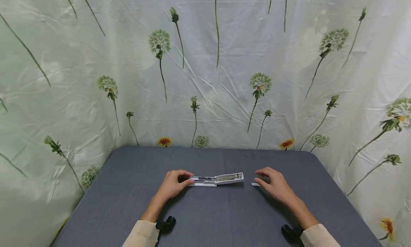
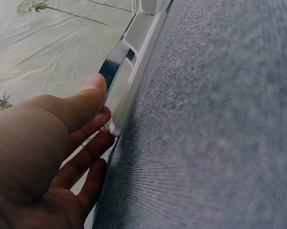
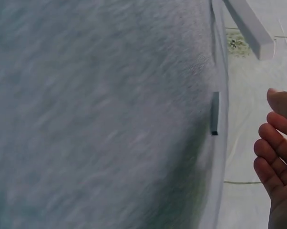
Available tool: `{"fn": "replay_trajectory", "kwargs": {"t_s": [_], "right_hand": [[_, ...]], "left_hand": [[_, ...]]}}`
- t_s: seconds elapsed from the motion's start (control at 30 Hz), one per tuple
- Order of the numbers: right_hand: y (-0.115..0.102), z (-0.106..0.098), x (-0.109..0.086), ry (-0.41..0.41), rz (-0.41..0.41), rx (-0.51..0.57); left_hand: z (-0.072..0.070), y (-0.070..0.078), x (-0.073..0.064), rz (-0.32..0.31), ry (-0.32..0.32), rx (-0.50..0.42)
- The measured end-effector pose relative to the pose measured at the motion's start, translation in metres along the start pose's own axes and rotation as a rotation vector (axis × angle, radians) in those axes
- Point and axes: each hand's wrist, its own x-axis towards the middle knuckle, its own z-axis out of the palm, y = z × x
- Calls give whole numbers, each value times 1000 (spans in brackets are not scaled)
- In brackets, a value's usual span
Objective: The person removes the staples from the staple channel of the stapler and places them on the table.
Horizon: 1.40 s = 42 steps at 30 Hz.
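Observation:
A white stapler (image 1: 203, 185) lies on the grey cloth, folded open, its top arm (image 1: 229, 179) swung out to the right. My left hand (image 1: 171, 184) pinches the stapler's left end, and in the left wrist view the thumb (image 2: 95, 82) presses against the metal magazine (image 2: 114, 62) with the other fingers behind it. Just right of the stapler lies a short strip of staples (image 3: 215, 113), flat on the cloth. Over that strip hovers my right hand (image 1: 276, 185), its fingers loosely bent and apart from it, holding nothing.
Dark grey cloth covers the table (image 1: 208, 218). Behind and on both sides hangs a pale curtain (image 1: 205, 79) printed with dandelions. A black strap device (image 1: 166, 225) sits on the left wrist, and a similar one (image 1: 291, 233) on the right.

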Motion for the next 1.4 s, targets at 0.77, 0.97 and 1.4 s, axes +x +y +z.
{"fn": "replay_trajectory", "kwargs": {"t_s": [0.77,0.97,1.4], "right_hand": [[-55,17,36,29,-100,133],[-66,26,45,39,-136,153],[-100,45,60,-10,-145,213]], "left_hand": [[1,0,0,12,0,3],[0,1,-1,7,0,9],[0,-1,1,-6,-3,22]]}}
